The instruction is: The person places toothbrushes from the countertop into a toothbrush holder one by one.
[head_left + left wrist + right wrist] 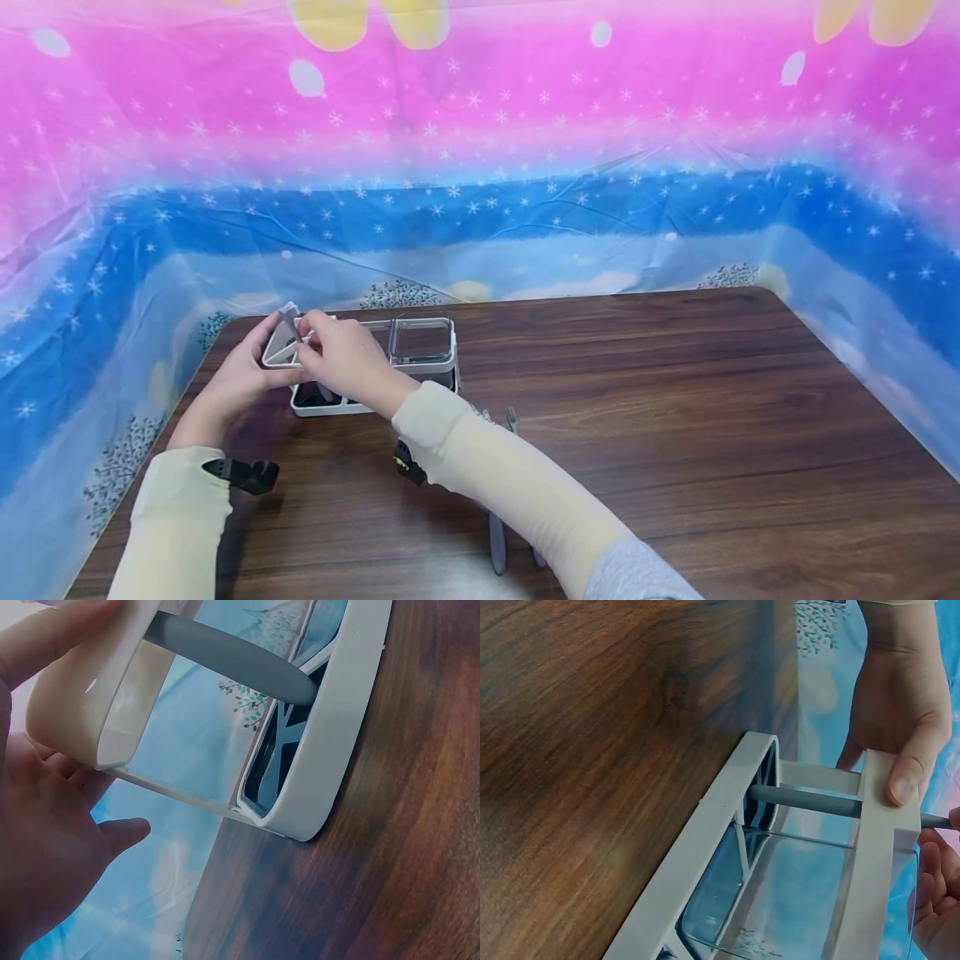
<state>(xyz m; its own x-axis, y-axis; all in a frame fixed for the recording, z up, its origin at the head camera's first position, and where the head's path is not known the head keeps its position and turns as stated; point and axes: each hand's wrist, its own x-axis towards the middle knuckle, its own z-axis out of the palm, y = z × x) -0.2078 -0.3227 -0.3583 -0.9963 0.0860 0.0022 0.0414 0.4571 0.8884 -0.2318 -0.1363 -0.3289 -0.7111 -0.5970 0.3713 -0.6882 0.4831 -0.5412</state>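
Note:
A white-framed cutlery holder (423, 364) with clear-walled compartments stands at the back left of the table. My left hand (238, 375) grips the upper rim at its left end, the thumb lying on the white frame in the right wrist view. My right hand (348, 350) pinches the upper end of a piece of cutlery (232, 656) above the same end compartment. Its grey handle (806, 799) passes down through the upper frame to the dark-bottomed base. The pinched end is mostly behind my fingers, so its kind cannot be told.
On the brown wooden table (675, 433), a fork (512, 419) and another grey-handled piece of cutlery (497, 542) lie partly under my right forearm. A pink and blue patterned cloth (525, 192) hangs around the back and sides of the table.

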